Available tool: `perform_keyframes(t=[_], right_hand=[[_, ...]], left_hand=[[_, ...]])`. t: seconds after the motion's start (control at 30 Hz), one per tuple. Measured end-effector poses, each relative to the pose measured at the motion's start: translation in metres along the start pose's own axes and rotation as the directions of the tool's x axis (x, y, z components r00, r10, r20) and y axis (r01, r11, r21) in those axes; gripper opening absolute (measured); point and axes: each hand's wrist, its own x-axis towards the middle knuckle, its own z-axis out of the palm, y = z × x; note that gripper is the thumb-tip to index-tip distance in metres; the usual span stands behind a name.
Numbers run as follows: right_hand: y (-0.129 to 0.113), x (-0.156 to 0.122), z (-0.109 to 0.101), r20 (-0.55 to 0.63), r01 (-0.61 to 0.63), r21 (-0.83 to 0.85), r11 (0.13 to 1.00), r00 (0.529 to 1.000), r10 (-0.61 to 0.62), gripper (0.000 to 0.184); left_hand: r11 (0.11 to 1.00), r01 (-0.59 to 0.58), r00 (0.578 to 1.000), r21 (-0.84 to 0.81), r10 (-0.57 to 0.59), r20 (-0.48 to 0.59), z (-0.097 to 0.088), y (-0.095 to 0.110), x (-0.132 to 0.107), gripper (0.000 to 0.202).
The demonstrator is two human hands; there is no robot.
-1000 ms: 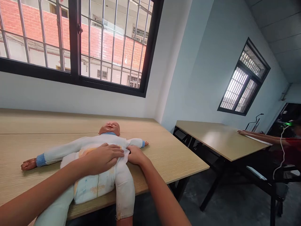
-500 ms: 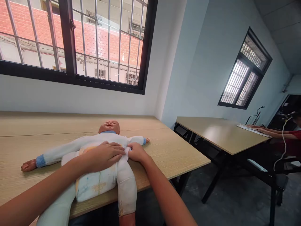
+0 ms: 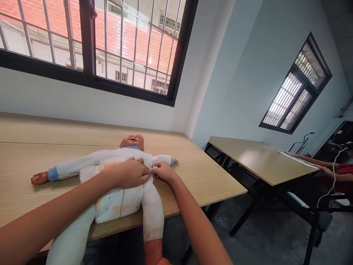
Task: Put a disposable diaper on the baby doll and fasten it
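Note:
A baby doll (image 3: 132, 141) in a white suit with blue cuffs lies on its back on the wooden table (image 3: 209, 180), arms spread, legs hanging over the near edge. A printed diaper (image 3: 117, 204) wraps its hips. My left hand (image 3: 132, 173) lies flat on the doll's belly, fingers pressed to the diaper's top edge. My right hand (image 3: 162, 171) pinches the diaper's side tab at the doll's waist, fingertips touching those of my left hand.
A barred window (image 3: 91, 44) runs along the wall behind the table. To the right stands a second wooden table (image 3: 256, 162) where another person's arms (image 3: 309, 162) rest beside a flat white sheet. A dark floor gap separates the two tables.
My right hand has slid in against my left at the doll's waist, and my left fingers curled slightly. The view shifted a little to the left and down.

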Motion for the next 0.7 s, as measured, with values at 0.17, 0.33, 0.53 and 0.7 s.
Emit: perform_keyframes(t=[0.17,0.33,0.53,0.7], right_hand=[[-0.007,-0.003,-0.001,0.037,-0.033,0.106,0.994,0.999,0.029,0.021],[-0.012,-0.006,-0.002,0.072,-0.055,0.157,0.986,0.996,0.044,0.024],[-0.013,-0.007,-0.002,0.092,-0.083,0.174,0.981,0.993,0.068,0.020],[-0.010,-0.008,-0.005,0.092,-0.096,0.187,0.978,0.993,0.080,0.017]], left_hand=[[1.000,0.010,0.999,0.009,-0.011,0.051,-0.002,0.001,0.001,0.038],[0.999,0.028,0.998,0.041,-0.030,0.049,0.003,0.000,0.004,0.036],[0.994,0.028,0.998,0.107,-0.033,0.046,0.009,-0.003,0.015,0.035],[0.996,0.013,1.000,0.088,-0.016,0.027,0.013,-0.009,0.022,0.033]])
